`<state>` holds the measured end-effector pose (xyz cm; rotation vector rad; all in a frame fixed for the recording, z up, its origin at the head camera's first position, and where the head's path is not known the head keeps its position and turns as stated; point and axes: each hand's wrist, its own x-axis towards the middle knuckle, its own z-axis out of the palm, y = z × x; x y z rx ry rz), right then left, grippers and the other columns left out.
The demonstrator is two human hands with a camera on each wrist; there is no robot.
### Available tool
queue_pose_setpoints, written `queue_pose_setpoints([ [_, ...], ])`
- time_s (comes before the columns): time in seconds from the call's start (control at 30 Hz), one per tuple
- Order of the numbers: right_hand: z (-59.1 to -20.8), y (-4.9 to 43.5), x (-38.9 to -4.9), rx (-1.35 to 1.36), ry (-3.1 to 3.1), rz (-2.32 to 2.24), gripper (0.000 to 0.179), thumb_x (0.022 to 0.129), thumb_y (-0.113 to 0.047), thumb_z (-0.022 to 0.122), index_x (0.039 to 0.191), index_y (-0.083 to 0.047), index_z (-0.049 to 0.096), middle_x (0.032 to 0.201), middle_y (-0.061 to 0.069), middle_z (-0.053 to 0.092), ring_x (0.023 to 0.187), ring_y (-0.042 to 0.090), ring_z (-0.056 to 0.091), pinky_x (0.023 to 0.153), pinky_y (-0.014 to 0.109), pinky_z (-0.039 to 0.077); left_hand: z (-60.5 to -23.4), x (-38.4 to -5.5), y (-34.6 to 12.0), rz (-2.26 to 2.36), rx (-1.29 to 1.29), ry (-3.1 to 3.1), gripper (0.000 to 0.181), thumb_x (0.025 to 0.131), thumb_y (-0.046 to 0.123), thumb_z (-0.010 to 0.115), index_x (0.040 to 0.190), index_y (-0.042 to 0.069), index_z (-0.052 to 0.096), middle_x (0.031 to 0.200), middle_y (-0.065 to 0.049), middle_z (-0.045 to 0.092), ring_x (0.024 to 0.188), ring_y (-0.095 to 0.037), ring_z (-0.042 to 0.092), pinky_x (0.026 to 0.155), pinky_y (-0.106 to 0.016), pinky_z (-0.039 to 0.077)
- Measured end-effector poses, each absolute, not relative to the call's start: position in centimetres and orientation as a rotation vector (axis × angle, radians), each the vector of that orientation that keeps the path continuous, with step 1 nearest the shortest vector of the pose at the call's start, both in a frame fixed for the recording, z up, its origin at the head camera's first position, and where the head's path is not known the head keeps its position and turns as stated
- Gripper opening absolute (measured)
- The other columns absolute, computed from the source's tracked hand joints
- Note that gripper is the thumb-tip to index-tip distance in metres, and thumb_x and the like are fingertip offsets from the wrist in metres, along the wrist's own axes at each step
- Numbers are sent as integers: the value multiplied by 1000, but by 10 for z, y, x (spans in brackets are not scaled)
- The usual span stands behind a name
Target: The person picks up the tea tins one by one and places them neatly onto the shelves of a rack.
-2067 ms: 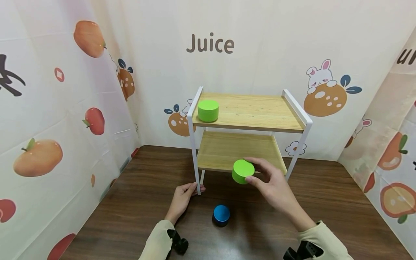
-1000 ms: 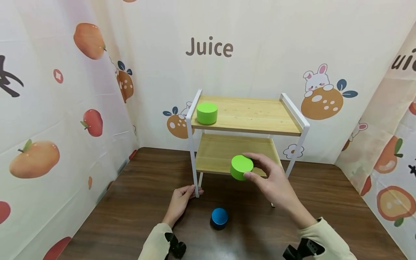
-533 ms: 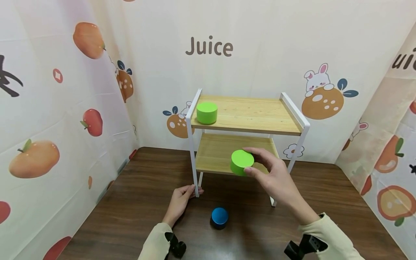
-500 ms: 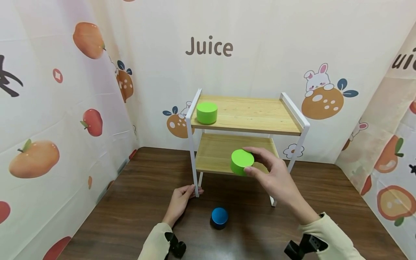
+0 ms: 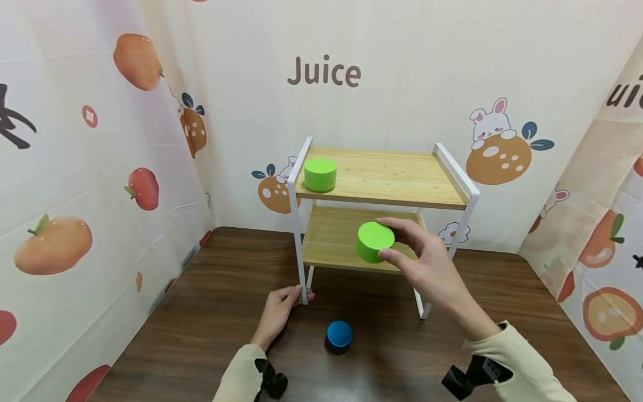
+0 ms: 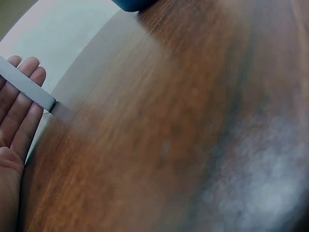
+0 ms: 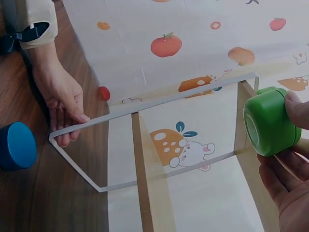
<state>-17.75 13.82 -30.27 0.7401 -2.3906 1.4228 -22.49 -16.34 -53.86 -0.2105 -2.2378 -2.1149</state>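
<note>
My right hand (image 5: 427,265) pinches a bright green round container (image 5: 374,241) between thumb and fingers. It is held in the air in front of the lower board of a two-tier shelf (image 5: 387,177). In the right wrist view this container (image 7: 270,123) shows a seam near one end and a recessed base. My left hand (image 5: 277,312) grips the foot of the shelf's front left leg (image 5: 300,251), thumb on one side and fingers on the other. A second green round container (image 5: 320,175) stands at the left end of the top board.
On the dark wooden table (image 5: 211,335), a blue round container (image 5: 339,334) stands in front of the shelf, between the hands. A fruit-printed curtain (image 5: 241,111) rises behind the shelf and along both sides.
My right hand has risen with the green container, from about the lower board's front edge to higher in front of that board. My left hand stays on the shelf leg.
</note>
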Motion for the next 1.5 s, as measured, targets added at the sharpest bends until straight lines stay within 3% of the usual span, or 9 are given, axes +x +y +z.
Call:
queue_pose_setpoints([
  [0.57, -283, 138, -177, 779, -2360, 1431, 48, 99, -7, 74, 145, -12, 62, 133, 5, 69, 118, 6, 65, 102, 12, 50, -539, -226, -164, -2102, -208, -2241, 36, 112, 25, 54, 113, 0, 79, 109, -18, 81, 108, -24, 78, 93, -23, 61],
  [0.8, -270, 138, -178, 775, -2345, 1423, 47, 100, -8, 73, 145, -13, 62, 131, 6, 69, 116, 6, 65, 100, 11, 50, -542, -226, -163, -2084, -240, -2237, 40, 112, 27, 53, 116, -6, 77, 110, -21, 80, 110, -29, 78, 95, -25, 61],
  [1.2, -249, 133, -183, 813, -2289, 1439, 48, 99, -4, 72, 145, -11, 63, 132, 9, 70, 113, 7, 67, 100, 12, 51, -540, -225, -164, -2100, -224, -2233, 39, 112, 27, 54, 115, -4, 77, 110, -22, 80, 110, -29, 78, 96, -25, 61],
  [1.5, -235, 129, -192, 780, -2293, 1387, 48, 99, -7, 73, 146, -13, 63, 129, 10, 72, 106, 5, 69, 89, 11, 53, -540, -226, -164, -2082, -255, -2235, 40, 113, 26, 53, 116, -6, 76, 111, -23, 79, 109, -28, 78, 94, -23, 60],
])
